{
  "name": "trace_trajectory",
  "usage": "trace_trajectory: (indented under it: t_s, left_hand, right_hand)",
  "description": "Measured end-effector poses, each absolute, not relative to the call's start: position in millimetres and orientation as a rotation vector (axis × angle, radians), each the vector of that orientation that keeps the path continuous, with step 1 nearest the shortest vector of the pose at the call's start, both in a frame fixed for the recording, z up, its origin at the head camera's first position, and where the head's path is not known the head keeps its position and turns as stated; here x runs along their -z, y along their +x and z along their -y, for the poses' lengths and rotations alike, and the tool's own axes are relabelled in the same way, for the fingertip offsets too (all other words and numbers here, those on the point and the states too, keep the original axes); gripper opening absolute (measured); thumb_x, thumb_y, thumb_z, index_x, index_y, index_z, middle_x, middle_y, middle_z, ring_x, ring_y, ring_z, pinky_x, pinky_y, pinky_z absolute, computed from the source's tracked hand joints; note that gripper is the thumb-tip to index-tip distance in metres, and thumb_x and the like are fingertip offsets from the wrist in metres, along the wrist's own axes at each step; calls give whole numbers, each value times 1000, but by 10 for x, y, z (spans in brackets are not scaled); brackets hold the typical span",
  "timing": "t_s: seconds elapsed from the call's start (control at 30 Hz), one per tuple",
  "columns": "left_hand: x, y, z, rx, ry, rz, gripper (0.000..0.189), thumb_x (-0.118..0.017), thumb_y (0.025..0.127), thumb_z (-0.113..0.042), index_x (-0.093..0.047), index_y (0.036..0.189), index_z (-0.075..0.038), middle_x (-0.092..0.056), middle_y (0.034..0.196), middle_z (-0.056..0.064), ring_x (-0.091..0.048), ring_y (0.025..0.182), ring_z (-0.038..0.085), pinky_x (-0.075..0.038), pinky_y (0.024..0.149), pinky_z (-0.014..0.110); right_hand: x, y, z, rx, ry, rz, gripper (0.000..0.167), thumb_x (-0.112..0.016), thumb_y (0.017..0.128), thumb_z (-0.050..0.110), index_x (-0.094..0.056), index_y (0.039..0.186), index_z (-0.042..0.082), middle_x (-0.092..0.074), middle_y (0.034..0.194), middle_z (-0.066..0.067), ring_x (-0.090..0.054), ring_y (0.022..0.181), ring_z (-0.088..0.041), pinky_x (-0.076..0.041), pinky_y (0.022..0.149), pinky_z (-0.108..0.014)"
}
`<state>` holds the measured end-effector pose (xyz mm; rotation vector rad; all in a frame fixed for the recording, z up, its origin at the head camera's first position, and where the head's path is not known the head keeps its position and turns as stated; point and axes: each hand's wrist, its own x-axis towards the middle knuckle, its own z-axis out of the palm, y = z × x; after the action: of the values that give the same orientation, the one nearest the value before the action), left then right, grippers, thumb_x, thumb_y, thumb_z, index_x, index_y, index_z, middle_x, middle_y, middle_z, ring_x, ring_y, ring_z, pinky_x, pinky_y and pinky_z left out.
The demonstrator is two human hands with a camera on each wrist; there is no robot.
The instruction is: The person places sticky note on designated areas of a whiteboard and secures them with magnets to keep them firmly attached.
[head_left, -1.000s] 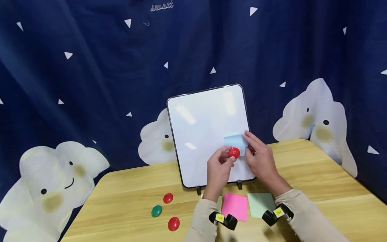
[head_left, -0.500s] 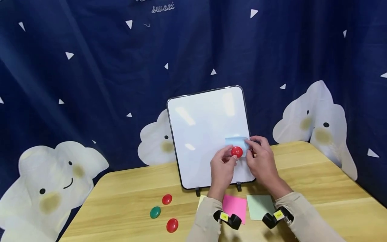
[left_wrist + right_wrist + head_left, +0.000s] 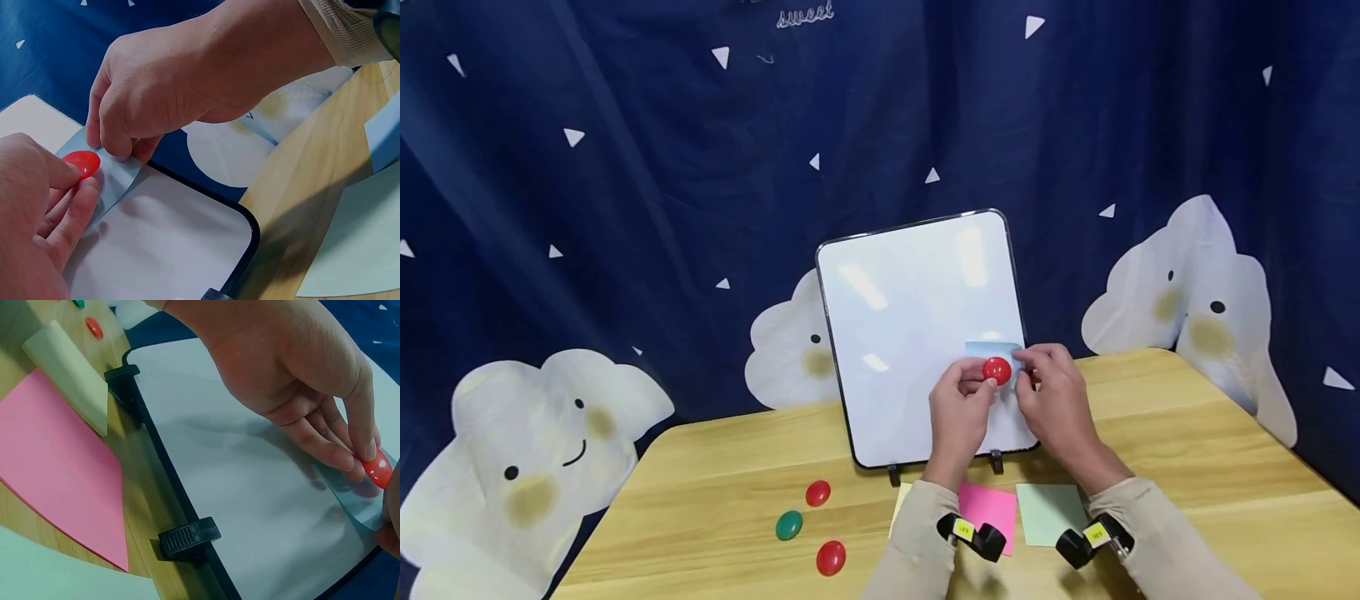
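Observation:
My left hand (image 3: 961, 412) pinches a round red magnet (image 3: 997, 371) between thumb and fingers, in front of the whiteboard (image 3: 917, 350). Behind the magnet, a blue sticky note (image 3: 119, 178) lies at the board's lower right, near its edge. My right hand (image 3: 1060, 408) pinches the right side of that note with its fingertips. In the left wrist view the magnet (image 3: 86, 164) is tilted over the note; whether it touches the paper I cannot tell. Seen from the right wrist, the note's lower edge (image 3: 353, 500) stands slightly curved off the board.
Two red magnets (image 3: 831, 557) and a green magnet (image 3: 788, 525) lie on the wooden table (image 3: 700, 500) at left. Yellow (image 3: 72, 378), pink (image 3: 992, 512) and pale green sticky notes (image 3: 1051, 514) lie before the board. Black stand clips (image 3: 189, 539) hold the board's bottom edge.
Both hands have shifted a little to the right with the magnet and note. My right fingers have come down from the note's top corner to its side.

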<state>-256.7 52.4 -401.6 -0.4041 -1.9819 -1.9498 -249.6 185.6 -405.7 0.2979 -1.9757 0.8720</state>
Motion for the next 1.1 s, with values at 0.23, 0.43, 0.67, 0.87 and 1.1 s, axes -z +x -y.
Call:
trace_trajectory:
  t_s: [0.23,0.43,0.67,0.87,1.1]
  left_hand:
    - [3997,-2582,-543,1942,-413,1968,26,-71,85,7,-73,105,-10,-68,89,6,-65,74,11,-58,66,27]
    - [4004,-2609,-546,1898,-435,1971,27,-71,86,7,-74,107,-11,-69,89,3,-64,75,10,-58,66,27]
    - [4019,-2646,-557,1852,-468,1960,24,-72,86,5,-75,106,-8,-69,89,6,-64,75,9,-58,66,27]
    - [4005,-2672,-575,1805,-485,1971,23,-72,87,2,-76,107,-9,-71,89,6,-64,74,9,-58,64,27]
    - [4000,-2672,-591,1661,-510,1991,22,-74,87,3,-76,106,-8,-69,88,4,-64,73,7,-57,62,24]
  right_hand:
    - [4063,-2510,-1866,-864,310,1959,23,-67,80,-13,-73,101,-6,-60,104,-17,-61,83,-24,-41,74,-6]
    - [4096,-2537,-1876,-840,329,1943,22,-67,80,-12,-73,100,-6,-60,103,-18,-62,80,-23,-41,73,-7]
    - [4061,-2523,-1903,-855,327,1924,22,-67,79,-14,-73,99,-6,-60,103,-18,-61,84,-25,-38,77,-4]
    - [4043,-2537,-1927,-875,334,1906,23,-66,79,-16,-73,98,-6,-60,102,-17,-60,90,-27,-42,78,-6]
    - [4062,-2538,-1921,-927,328,1871,22,-65,77,-19,-73,92,-5,-62,99,-16,-61,89,-26,-55,70,-23]
